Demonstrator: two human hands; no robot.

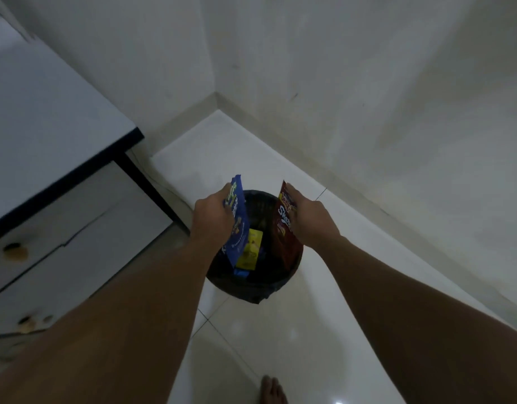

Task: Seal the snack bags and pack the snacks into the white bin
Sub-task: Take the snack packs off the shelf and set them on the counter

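Observation:
A round bin lined with a black bag [251, 290] stands on the floor in the room's corner. My left hand [212, 218] grips a blue snack bag [237, 228] upright over the bin's left side. My right hand [311, 218] holds a dark red snack bag [285, 240] upright over the right side. Down inside the bin, between the two bags, lies a yellow snack packet [250, 249] with something blue [240, 272] beneath it. The bin's own colour is hidden by the liner.
A white table with a black edge and leg [129, 141] stands at the left, with drawers [62, 243] under it. White walls meet in the corner behind the bin. A bare foot [273, 389] rests on the white tiled floor at the bottom.

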